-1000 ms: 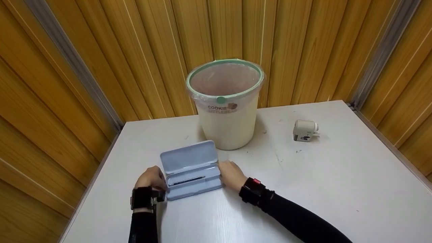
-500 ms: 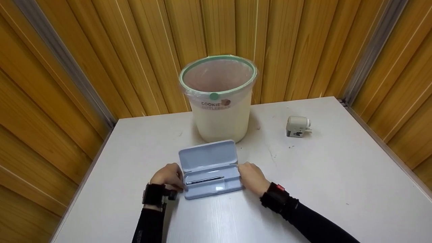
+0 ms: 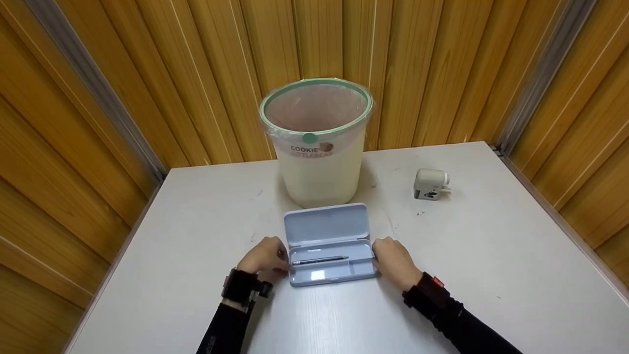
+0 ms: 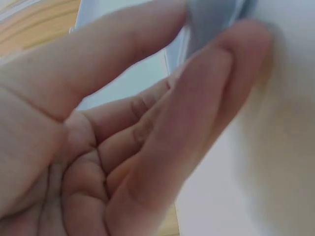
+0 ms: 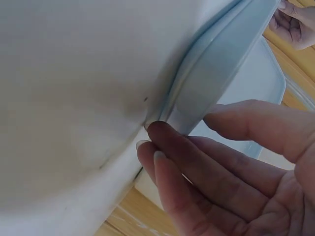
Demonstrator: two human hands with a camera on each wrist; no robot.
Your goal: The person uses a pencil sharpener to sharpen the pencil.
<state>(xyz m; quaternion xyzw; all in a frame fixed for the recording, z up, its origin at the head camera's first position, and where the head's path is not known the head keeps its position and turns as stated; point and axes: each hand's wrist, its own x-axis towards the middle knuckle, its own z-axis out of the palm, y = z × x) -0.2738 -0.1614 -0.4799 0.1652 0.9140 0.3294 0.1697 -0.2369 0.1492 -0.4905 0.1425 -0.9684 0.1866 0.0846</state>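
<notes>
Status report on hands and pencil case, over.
Left hand, right hand: pinching opposite ends. Blue pencil case open, pencil inside. Bin standing close behind raised lid.

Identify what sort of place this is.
Probably a small recording booth: yellow-brown wood-grain panelled walls bound three sides of a white flat table, and black boxy devices are strapped to both wrists.

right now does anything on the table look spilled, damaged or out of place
Small dark specks mark the white table near the beige device, perhaps dirt or scratches. The lined bin looks odd on the table, since bins usually stand on floors. The open blue case shows no obvious damage.
</notes>
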